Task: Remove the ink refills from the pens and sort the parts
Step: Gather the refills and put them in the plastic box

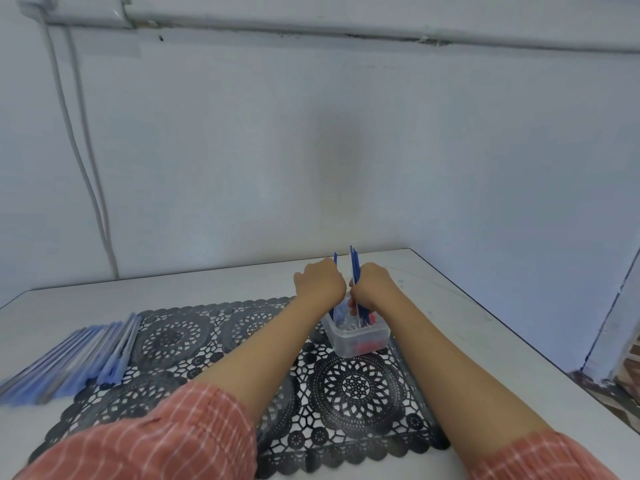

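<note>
A clear plastic box stands on the black lace mat, with blue and red small parts inside. Both hands are above its far end. My left hand grips one thin blue refill that stands upright out of the fist. My right hand grips several blue refills, whose lower ends reach down into the box. A row of several blue pens lies at the mat's left edge, blurred.
The white table ends at the right, with floor beyond. A wall stands close behind the table. Two white cables hang down the wall at the left. My striped sleeves fill the bottom corners.
</note>
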`<state>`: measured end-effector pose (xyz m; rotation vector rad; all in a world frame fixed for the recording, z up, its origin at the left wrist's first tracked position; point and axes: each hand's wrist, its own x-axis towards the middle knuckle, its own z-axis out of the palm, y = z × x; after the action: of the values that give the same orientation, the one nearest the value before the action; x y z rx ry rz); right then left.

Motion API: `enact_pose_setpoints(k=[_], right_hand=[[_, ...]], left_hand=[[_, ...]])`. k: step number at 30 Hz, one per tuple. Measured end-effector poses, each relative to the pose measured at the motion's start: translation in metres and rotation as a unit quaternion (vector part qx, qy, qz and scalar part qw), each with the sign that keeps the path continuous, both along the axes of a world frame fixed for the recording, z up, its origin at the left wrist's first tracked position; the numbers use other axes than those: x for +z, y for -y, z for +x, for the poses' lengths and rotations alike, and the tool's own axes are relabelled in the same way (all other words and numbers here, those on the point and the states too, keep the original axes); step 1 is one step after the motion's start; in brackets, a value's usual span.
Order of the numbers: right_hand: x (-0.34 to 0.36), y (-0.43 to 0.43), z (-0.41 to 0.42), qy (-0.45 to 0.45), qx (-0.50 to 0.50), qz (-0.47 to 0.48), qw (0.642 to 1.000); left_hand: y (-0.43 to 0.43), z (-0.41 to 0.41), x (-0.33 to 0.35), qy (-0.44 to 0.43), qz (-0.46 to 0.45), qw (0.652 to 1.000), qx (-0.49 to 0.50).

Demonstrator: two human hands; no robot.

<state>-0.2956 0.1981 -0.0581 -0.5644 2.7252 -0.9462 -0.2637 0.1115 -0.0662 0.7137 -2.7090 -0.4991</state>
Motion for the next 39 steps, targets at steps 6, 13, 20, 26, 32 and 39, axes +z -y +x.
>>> enact_pose_setpoints(k=[6,13,20,26,32,39], right_hand=[[-0.001,0.0,0.0,0.007,0.005,-0.022,1.0],[-0.003,0.001,0.004,0.018,0.018,-0.034,0.999],[-0.006,0.001,0.003,-0.004,0.034,-0.014,0.999],[-0.007,0.002,0.002,-0.02,0.043,0.025,0.999],[-0.006,0.001,0.009,-0.033,0.046,0.036,0.998],[-0.008,0.006,0.008,0.015,0.078,0.007,0.997]], left_hand=[[0.013,-0.002,-0.008,0.054,-0.015,0.998,0.039],[0.018,0.004,-0.012,0.067,0.022,0.997,0.045],[0.019,0.008,-0.019,-0.001,0.072,0.997,-0.008],[0.016,0.019,-0.029,-0.081,0.148,0.985,-0.032],[0.011,0.028,-0.033,-0.154,0.181,0.971,-0.009],[0.016,0.028,-0.034,-0.188,0.192,0.963,-0.031]])
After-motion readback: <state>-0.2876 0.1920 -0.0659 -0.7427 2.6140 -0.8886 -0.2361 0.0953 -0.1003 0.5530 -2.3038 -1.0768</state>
